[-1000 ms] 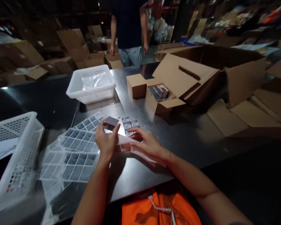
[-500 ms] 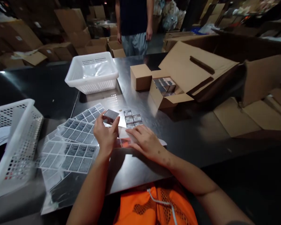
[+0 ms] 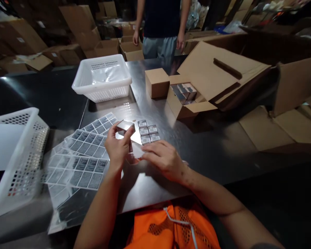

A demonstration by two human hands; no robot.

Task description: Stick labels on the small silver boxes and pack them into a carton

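On the steel desk [image 3: 223, 152] an open carton [image 3: 197, 93] is set beside white baskets [image 3: 103, 83]; label sheets [image 3: 80, 162] are spread nearer; a small box [image 3: 124, 126] is pinched above them in the left hand's [image 3: 117, 148] grip; the right hand [image 3: 163, 159] is laid flat, fingers spread, on a sheet.

Glossy metal table [image 3: 197, 152]; matt cardboard box [image 3: 194, 107]; perforated plastic basket [image 3: 102, 91].

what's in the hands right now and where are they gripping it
The left hand holds a small silver box by its edges, fingertips and thumb pinching opposite sides. The right hand holds nothing; it presses flat on a label sheet.
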